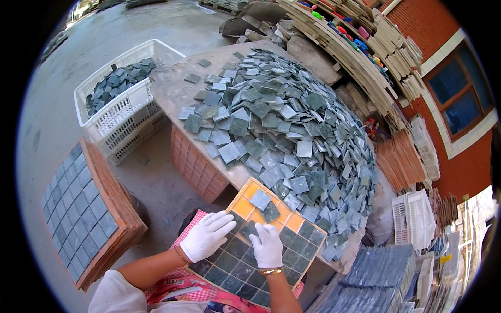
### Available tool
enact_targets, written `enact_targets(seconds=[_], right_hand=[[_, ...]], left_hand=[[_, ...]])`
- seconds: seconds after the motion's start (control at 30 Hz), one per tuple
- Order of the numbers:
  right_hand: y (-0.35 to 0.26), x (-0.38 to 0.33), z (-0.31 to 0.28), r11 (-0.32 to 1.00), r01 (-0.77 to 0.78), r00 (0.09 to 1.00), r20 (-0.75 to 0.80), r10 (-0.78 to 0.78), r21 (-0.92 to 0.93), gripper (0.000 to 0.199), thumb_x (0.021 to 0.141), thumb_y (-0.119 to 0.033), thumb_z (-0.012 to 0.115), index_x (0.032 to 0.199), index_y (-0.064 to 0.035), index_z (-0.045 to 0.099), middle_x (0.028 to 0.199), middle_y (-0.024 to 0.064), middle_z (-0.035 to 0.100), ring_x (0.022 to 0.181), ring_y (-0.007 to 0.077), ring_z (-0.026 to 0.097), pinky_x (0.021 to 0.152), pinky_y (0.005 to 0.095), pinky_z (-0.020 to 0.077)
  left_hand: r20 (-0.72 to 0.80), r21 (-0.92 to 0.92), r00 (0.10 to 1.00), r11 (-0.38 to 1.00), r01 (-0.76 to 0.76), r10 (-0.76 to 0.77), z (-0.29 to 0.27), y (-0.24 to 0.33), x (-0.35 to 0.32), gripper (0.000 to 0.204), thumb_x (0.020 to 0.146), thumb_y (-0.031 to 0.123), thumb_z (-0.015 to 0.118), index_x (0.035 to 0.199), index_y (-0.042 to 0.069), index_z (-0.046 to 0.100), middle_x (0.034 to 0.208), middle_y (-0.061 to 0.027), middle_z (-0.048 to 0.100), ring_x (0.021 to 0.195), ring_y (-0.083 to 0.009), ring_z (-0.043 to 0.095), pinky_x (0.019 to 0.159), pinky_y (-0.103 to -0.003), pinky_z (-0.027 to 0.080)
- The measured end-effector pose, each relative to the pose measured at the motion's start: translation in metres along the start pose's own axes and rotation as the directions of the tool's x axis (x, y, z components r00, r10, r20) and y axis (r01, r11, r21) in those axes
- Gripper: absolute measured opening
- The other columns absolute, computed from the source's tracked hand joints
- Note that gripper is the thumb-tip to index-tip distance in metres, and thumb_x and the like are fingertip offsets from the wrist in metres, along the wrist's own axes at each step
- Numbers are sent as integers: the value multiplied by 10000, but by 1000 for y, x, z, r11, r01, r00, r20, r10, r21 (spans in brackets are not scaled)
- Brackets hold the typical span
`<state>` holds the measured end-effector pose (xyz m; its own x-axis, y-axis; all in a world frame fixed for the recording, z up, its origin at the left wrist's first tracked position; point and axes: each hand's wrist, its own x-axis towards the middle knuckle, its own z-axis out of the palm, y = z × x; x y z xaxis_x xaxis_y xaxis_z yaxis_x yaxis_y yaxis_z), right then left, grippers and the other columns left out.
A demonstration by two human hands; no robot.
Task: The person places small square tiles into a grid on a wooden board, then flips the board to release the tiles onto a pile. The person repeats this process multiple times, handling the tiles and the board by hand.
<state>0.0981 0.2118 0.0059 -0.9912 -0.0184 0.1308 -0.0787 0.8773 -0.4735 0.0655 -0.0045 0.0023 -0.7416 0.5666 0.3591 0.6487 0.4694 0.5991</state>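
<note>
An orange grid tray (245, 204) is held on the lap at the near edge of the table (172, 88), its lower cells already filled with dark green square tiles and its upper rows, toward 12 o'clock, mostly bare. Two loose tiles (265, 205) lie skewed in those upper cells, not seated. The left hand (207, 236), gloved in white, is laid flat on the filled cells at the tray's 9 o'clock side with its fingers spread apart, gripping nothing. The right hand (267, 245), also gloved, is pressed on a tile (249, 229) near the middle of the tray, fingers together and extended rather than clamped. A tile left tilted on a rib can be rocked out or chipped if pressed down hard. The tray overhangs the table, so a shift of the knees could tip it and the set tiles could be spilled. At 1 o'clock a big heap of tiles (292, 125) slopes toward the tray; pieces can slide onto the finished rows. A white crate (125, 107) at 10 o'clock and a filled board (78, 208) at 9 o'clock are well apart.
</note>
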Motion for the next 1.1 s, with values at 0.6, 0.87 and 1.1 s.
enact_targets(seconds=[0.6, 0.87, 1.1], right_hand=[[25, 58, -26, 977, -126, 992, -15, 125, -172, 600, 690, -270, 770, 1202, -75, 527, 1113, 167, 545, 1023, 339, 575, 861, 410, 491], [18, 52, -26, 999, 16, 987, 159, -21, 34, 550, 715, -201, 773, 1195, -59, 547, 1084, 168, 540, 1020, 342, 554, 892, 396, 461], [22, 42, -5, 997, -12, 1000, 26, 10, 77, 468, 734, -166, 772, 1163, -73, 611, 1015, 151, 557, 860, 289, 583, 780, 379, 485]], left_hand=[[203, 174, 967, 966, -191, 155, 24, -46, 131, 546, 653, 265, 772, 1131, 88, 575, 1109, -88, 569, 1138, -285, 500, 966, -418, 412], [209, -583, 922, 716, 384, -325, -2, -69, 117, 277, 938, 183, 546, 1089, -34, 627, 839, -92, 651, 771, -138, 608, 729, -284, 502], [28, -364, 990, 921, 138, -137, 6, -76, 138, 245, 867, 117, 584, 1070, 19, 680, 922, -155, 691, 799, -245, 657, 767, -314, 514]])
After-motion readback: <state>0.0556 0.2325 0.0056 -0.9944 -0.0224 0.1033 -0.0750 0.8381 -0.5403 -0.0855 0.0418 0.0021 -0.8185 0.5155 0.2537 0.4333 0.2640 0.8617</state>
